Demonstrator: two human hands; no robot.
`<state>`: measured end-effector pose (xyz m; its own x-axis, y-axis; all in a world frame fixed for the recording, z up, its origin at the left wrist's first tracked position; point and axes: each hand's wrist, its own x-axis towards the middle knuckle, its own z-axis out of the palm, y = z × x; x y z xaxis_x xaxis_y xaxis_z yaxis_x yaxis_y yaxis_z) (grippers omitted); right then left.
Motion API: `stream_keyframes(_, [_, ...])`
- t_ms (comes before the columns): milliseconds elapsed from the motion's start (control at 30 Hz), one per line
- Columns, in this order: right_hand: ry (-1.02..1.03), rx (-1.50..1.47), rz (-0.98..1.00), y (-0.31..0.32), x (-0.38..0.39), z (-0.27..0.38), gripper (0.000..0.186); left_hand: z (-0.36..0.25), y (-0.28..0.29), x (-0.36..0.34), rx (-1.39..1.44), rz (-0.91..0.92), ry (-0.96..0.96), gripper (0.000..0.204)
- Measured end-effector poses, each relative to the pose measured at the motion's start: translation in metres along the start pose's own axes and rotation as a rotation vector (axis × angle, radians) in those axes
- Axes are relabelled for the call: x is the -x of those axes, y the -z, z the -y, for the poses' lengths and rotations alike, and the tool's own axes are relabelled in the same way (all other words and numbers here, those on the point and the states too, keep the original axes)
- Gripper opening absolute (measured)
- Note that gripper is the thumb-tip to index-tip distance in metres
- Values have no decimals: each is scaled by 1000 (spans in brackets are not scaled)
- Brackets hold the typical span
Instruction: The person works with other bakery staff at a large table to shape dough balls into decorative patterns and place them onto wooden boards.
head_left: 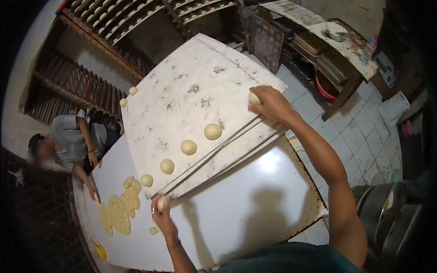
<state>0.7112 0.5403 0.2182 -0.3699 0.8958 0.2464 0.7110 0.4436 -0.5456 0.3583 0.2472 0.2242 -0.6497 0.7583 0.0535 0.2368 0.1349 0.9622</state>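
A stack of wide, flour-dusted boards (182, 95) lies tilted across the white table. Along the top board's near edge sit several round dough balls (188, 147), spaced in a row. My right hand (275, 107) reaches over the board's right corner, its fingers closed round a dough ball (254, 97). Just off the near left corner, my left hand (165, 220) is closed on another pale dough ball (162, 203), which the fingers partly hide. Two smaller dough balls (133, 91) rest at the board's far left edge.
A co-worker in grey (77, 139) reaches toward flattened dough (119, 214) on the white table (255, 214). Near it are a small dough scrap (154, 230) and a yellow tool (101, 251). Racks of dough balls (118, 20) stand behind; a floury bench (314, 22) and metal drums (387, 214) stand right.
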Motion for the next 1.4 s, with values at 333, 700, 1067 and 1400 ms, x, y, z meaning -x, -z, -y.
stream_keyframes(333, [-345,-526,-604,-12,176,-35,28,-87,-272,-108,-737,1046,-877,32])
stream_keyframes(700, [-716,-799,-292,-76,308,26,19,7,-16,45,-468,611,-261,35])
stream_keyframes(1067, [69,-691,740,-228,207,288,22,131,212,189,-444,637,-2,42])
stream_keyframes(1400, [527,61,555,-508,224,499,33,308,376,-92,-271,-212,44,22])
